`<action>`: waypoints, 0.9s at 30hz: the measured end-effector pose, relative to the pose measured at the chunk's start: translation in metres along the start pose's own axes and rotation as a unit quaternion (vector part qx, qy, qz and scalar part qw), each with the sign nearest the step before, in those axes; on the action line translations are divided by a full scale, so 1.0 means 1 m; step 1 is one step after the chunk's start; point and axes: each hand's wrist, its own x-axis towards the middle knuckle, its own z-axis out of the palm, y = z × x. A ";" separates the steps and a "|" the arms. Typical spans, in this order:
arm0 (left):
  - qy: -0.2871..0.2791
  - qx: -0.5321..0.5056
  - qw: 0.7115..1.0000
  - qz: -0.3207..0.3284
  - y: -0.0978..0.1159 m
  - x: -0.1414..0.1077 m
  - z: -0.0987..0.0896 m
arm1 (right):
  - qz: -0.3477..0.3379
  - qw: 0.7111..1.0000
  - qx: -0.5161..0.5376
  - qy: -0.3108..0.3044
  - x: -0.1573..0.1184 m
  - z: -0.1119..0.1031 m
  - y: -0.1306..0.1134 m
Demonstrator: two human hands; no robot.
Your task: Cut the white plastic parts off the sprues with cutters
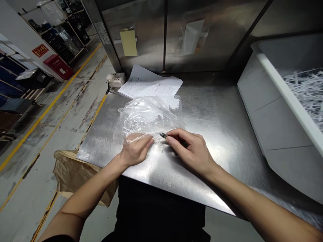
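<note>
My right hand [193, 149] pinches what looks like a small pair of nail clippers [163, 135], dark and shiny, with the jaws pointing left. Close beside it, my left hand [136, 148] is closed, thumb against fingers. Something pale and clear shows at its fingertips, too small to name. A clear plastic bag [143, 112] with many small white pieces inside lies just beyond both hands. Its near edge reaches the left hand's knuckles. Under everything is a metal worktop [209, 111].
Printed sheets [151, 82] lie behind the bag, near a white power socket [117, 80]. A large grey bin [262, 97] with thin white plastic pieces [308, 90] stands at right. A brown paper bag [75, 174] is below the worktop's left edge. A metal panel [143, 30] rises behind.
</note>
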 end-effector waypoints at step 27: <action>-0.042 -0.025 0.996 0.078 0.001 -0.005 0.003 | -0.012 1.000 -0.014 0.008 -0.002 0.005 0.003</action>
